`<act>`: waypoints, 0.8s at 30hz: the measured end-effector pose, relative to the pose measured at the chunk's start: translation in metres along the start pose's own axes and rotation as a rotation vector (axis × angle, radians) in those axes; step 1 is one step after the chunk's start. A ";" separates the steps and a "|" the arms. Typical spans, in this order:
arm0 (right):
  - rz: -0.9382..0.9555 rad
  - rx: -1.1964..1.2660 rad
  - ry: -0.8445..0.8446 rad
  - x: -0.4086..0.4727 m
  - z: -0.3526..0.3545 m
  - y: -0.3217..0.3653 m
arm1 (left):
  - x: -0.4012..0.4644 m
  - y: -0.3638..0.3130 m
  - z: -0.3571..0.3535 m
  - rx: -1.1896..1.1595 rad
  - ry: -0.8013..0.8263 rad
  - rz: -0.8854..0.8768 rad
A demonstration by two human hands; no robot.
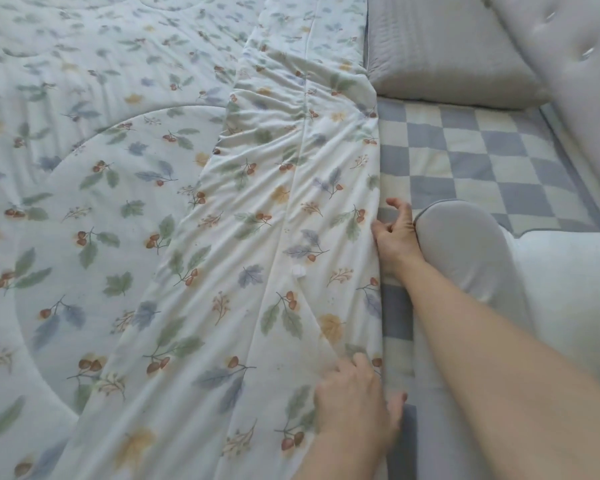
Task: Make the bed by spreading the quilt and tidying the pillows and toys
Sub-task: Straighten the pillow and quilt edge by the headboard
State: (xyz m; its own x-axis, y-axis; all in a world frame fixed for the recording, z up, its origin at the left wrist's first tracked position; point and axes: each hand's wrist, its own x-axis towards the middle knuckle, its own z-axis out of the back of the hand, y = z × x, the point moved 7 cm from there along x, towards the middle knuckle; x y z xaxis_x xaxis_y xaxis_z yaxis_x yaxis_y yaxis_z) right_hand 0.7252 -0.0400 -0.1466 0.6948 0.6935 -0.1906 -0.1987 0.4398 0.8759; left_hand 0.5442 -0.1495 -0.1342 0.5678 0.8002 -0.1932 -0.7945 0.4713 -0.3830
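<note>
Quilt (125, 209), white with a leaf-and-acorn print, is lying spread over the left and middle of the bed, and its right-hand border is folded back on itself in a long rumpled band running from the top of the view down to the bottom. I am watching both hands working along that border. Left hand (352, 396) is sitting low in the view at the quilt's edge, fingers curled over the fabric and the thumb showing below on the sheet side, so its grip is pinching the quilt edge. Right hand (394, 233) is reaching further up the same edge, arm stretched across the checked sheet (465, 161); its fingers are curled and touching the quilt's edge, though I cannot tell whether that grip is actually closing on fabric. Grey pillow (465, 244) is lying just beside the right wrist, touching the forearm, on the blue-and-cream checked sheet. A second grey pillow (440, 53) is resting at the top, butting against the quilt's border. Padded headboard (575, 81), pale and tufted, is rising along the right side.
</note>
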 end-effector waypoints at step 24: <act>-0.235 -0.013 -0.109 -0.377 0.011 -0.081 | -0.296 0.124 0.013 -0.338 -0.421 0.190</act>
State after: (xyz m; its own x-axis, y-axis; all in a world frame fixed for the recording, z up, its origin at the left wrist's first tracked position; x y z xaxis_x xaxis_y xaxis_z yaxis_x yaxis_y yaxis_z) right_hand 0.4871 -0.3429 -0.1405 0.7931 0.5061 -0.3389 -0.0313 0.5896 0.8071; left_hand 0.2751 -0.3230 -0.1125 0.2321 0.9707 0.0631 -0.7217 0.2153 -0.6579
